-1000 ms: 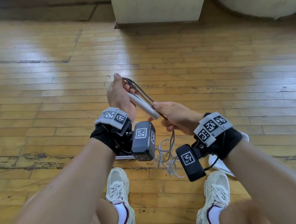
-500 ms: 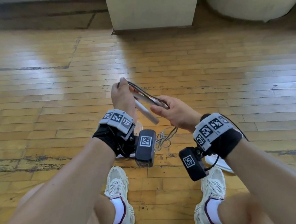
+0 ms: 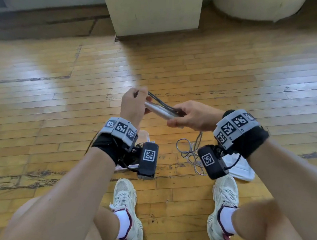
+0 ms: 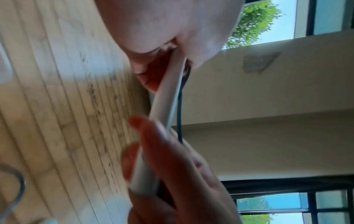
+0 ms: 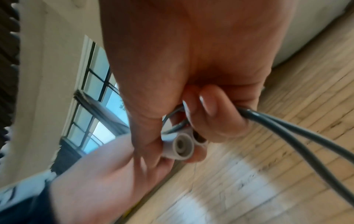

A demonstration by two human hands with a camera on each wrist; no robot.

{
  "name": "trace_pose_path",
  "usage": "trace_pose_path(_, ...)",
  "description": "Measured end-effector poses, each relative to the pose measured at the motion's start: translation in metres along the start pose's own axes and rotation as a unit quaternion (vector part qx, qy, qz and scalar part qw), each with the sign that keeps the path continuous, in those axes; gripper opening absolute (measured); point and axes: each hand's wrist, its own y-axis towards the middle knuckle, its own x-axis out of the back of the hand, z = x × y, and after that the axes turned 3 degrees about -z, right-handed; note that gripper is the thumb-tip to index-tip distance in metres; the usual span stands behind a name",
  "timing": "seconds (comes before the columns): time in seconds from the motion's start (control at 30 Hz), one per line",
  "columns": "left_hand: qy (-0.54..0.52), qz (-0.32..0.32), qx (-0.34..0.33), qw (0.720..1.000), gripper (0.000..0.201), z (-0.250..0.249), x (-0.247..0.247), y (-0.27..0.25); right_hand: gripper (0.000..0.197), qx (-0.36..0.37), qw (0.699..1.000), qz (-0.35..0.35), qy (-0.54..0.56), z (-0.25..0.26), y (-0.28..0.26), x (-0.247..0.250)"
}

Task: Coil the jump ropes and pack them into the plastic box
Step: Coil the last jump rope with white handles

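1. Cream sneakers [image 3: 128, 204] nearest, flat on wooden floor [image 3: 42, 100]; white sheet [image 3: 243, 168] just beside the right one.
2. Loose pale rope [image 3: 189, 151] tangled on floor between the wrists; clear plastic box [image 3: 144, 137] mostly hidden under left wrist, contents can't tell.
3. Right hand [image 3: 192, 116] fingers curled round near end of white handles [image 3: 161, 110]; two handle ends side by side in right wrist view; dark cord [image 3: 162, 103] running out of the same fist.
4. Left hand [image 3: 133, 104] closed on far end of handles and cord loop; bundle held in air, above floor, outside box.
5. Beige pillar [image 3: 155, 10] farthest.
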Motion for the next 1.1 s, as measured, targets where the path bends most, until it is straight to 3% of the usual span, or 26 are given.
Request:
trace_pose_path(0.07,0.190,0.079,-0.058,0.977,0.022,0.001,0.009,0.002,0.026,-0.011,0.999,0.006,-0.035,-0.009,-0.001,0.006)
trace_pose_path(0.1,0.305,0.119,-0.102,0.939,0.024,0.003,0.011,0.001,0.026,-0.016,0.998,0.010,-0.053,-0.014,-0.002,0.007)
trace_pose_path(0.17,0.517,0.177,-0.185,0.817,0.040,0.008,0.010,-0.007,0.023,-0.023,0.997,0.015,-0.073,-0.020,-0.003,0.004)
trace_pose_path(0.2,0.587,0.194,-0.220,0.754,0.052,0.011,0.006,-0.012,0.020,-0.022,0.997,0.019,-0.076,-0.021,-0.003,0.000)
trace_pose_path(0.23,0.625,0.213,-0.242,0.711,0.062,0.013,0.002,-0.016,0.018,-0.020,0.996,0.024,-0.078,-0.021,-0.003,-0.003)
trace_pose_path(0.3,0.640,0.257,-0.258,0.676,0.070,0.023,-0.003,-0.021,0.015,-0.011,0.996,0.032,-0.083,-0.020,-0.004,-0.009)
trace_pose_path(0.43,0.578,0.312,-0.252,0.710,0.053,0.033,0.000,-0.021,0.013,0.011,0.994,0.061,-0.085,-0.019,-0.006,-0.012)
trace_pose_path(0.5,0.579,0.328,-0.255,0.701,0.046,0.031,0.001,-0.023,0.012,0.028,0.995,0.076,-0.057,-0.017,-0.008,-0.010)
trace_pose_path(0.63,0.561,0.301,-0.258,0.727,0.039,0.033,0.005,-0.021,0.004,0.023,0.998,0.060,0.008,-0.015,-0.006,-0.008)
trace_pose_path(0.73,0.541,0.294,-0.234,0.752,0.033,0.034,0.010,-0.020,0.019,0.000,0.998,0.021,0.057,-0.019,0.000,-0.006)
trace_pose_path(0.87,0.508,0.286,-0.234,0.778,0.033,0.034,0.016,-0.021,0.025,-0.018,0.993,0.033,0.109,-0.016,0.004,-0.004)
trace_pose_path(1.0,0.537,0.260,-0.229,0.769,0.034,0.038,0.022,-0.019,0.042,-0.018,0.999,-0.032,-0.025,-0.009,0.007,-0.004)
trace_pose_path(1.1,0.555,0.238,-0.211,0.769,0.033,0.033,0.027,-0.019,0.041,0.029,0.993,-0.088,-0.076,-0.004,0.009,-0.008)
